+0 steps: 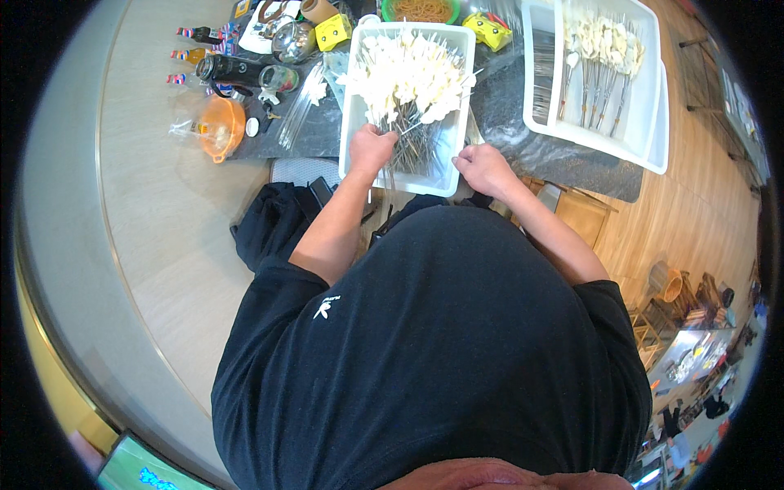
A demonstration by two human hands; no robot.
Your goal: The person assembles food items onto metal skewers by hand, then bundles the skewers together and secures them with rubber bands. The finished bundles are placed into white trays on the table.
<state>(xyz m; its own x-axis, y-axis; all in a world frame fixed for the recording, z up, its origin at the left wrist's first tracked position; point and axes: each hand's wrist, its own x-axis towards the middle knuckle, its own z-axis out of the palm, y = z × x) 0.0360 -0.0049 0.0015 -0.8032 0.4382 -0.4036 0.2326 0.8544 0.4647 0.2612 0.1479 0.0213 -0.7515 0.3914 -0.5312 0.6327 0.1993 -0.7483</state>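
A white plastic tray (450, 174) stands at the table edge before me, filled with a heap of metal skewers (413, 150). Pale, cream-coloured food pieces (407, 70) are threaded on their far ends. My left hand (370, 150) is over the tray's near left part, its fingers closed round some skewer shafts, whose ends stick out below the hand. Just outside the tray's right wall, my right hand (484, 168) has its fingers curled and thumb pinched in. Whether anything thin is between those fingertips cannot be made out.
Stacked white tubs (640, 138) at the right hold bundled skewers and bare ones. Left of my tray lie clear-wrapped sticks (297, 116), a dark flask (229, 70), a glass jar (278, 78) and an orange basket (222, 128). A green bowl (454, 11) stands behind. Black clothing (269, 226) hangs near my left arm.
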